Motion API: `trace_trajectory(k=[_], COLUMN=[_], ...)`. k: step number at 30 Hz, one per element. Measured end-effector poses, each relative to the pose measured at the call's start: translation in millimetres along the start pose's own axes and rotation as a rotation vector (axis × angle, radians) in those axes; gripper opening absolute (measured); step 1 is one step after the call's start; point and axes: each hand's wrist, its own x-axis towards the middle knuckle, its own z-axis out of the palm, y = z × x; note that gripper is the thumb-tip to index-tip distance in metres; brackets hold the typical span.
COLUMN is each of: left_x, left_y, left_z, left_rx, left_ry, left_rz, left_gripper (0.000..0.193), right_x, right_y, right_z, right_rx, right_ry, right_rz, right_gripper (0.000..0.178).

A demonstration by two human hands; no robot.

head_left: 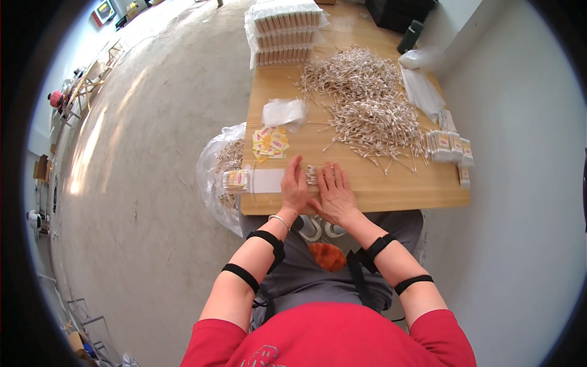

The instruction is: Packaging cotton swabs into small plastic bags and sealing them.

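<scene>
My left hand (295, 186) and my right hand (334, 192) lie flat on the near edge of a wooden table (397, 189), fingers together. Between them they press on a small bundle of cotton swabs (313, 174), which shows only between the fingertips. A large loose heap of cotton swabs (367, 104) spreads over the table's middle beyond my hands. To the left of my left hand lies a filled packet of swabs (235, 180) beside a white sheet (269, 180). Small yellow and pink labels (270, 144) sit in a pile further back.
Stacked packed swab bundles (287, 30) stand at the far end. Filled packets (449, 147) line the right edge. An empty clear bag (284, 112) lies mid-table. A plastic bag of swabs (223, 165) hangs off the left side. A dark bottle (409, 37) stands far right.
</scene>
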Motion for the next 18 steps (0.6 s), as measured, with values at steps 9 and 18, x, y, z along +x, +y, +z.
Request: trace_trajectory(k=[9,18], left_x=[-1,-1], left_y=[3,7], left_z=[1,1], left_rx=[-0.046,0.023], left_ry=[-0.005,0.020], left_rz=[-0.025,0.001], left_gripper=[0.040,0.036], right_x=[9,-12], right_y=[1,-9], right_z=[-6,-10], right_rx=[-0.033,-0.014], right_ry=[-0.086,-0.139], right_rz=[0.003,-0.014], right_gripper=[0.088,0.090])
